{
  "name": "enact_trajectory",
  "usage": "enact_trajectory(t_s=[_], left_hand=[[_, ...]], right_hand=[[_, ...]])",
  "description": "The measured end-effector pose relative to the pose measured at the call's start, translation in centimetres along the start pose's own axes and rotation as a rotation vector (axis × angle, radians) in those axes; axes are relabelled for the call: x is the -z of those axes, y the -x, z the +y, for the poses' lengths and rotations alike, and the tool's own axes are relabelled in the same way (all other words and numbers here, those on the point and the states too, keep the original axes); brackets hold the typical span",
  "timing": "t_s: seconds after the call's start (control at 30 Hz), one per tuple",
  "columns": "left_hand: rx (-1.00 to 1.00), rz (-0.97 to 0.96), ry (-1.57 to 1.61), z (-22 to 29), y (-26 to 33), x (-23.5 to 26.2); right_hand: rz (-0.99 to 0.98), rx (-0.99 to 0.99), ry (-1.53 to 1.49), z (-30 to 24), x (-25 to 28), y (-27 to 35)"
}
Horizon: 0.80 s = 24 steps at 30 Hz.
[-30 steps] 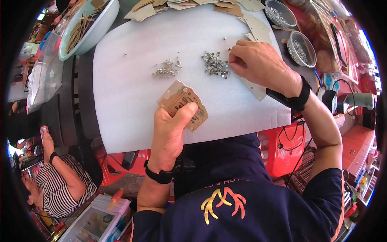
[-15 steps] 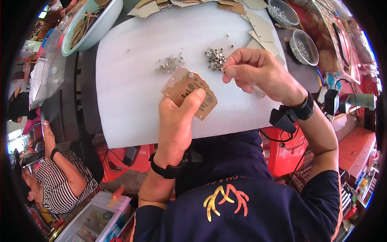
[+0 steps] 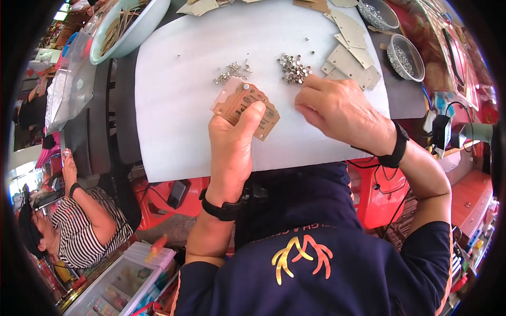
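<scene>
My left hand [image 3: 232, 142] comes up from six o'clock with the forearm nearly straight and a black band at the wrist. Its thumb presses down on a small stack of brown cardboard tags [image 3: 246, 104], and the fingers are curled under them, so the tags are gripped and held just above the white sheet [image 3: 174, 105]. A small silver rivet [image 3: 245, 86] sits on the top corner of the tags, at twelve o'clock from my thumb.

My right hand [image 3: 337, 110] enters from four o'clock, wrist bent inward, with a black strap on it. The fingertips [image 3: 303, 100] are pinched together just right of the tags; I cannot tell whether they hold anything.

At twelve o'clock from the right hand lies a pile of silver rivets [image 3: 293, 68], and a looser scatter of rivets [image 3: 232, 71] lies just above the tags. Blank grey card pieces [image 3: 348, 58] lie at one o'clock, near the sheet's right edge, with two small bowls [image 3: 406, 55] of metal parts beyond them on the tabletop [image 3: 400, 97].

The sheet's left half, at nine o'clock from the tags, is bare. Its near edge runs just below my left hand's wrist.
</scene>
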State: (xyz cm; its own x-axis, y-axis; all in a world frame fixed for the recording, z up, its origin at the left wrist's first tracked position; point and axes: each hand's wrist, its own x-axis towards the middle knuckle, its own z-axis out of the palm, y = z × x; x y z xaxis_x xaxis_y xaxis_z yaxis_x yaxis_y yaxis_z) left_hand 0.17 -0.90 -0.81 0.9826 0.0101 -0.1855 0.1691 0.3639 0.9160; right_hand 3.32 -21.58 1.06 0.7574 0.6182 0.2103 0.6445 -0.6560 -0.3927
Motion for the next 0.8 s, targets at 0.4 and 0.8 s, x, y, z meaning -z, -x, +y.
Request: enact_trajectory(t_s=[0.4,0.8], left_hand=[[-0.079,-0.030,-0.071,0.1,0.3,-0.3],[-0.103,-0.026,-0.088,-0.2,0.6,-0.8]], right_hand=[[-0.011,-0.059,0.035,0.0,-0.1,0.1],[0.209,-0.176,-0.537,-1.8,0.0,-0.7]])
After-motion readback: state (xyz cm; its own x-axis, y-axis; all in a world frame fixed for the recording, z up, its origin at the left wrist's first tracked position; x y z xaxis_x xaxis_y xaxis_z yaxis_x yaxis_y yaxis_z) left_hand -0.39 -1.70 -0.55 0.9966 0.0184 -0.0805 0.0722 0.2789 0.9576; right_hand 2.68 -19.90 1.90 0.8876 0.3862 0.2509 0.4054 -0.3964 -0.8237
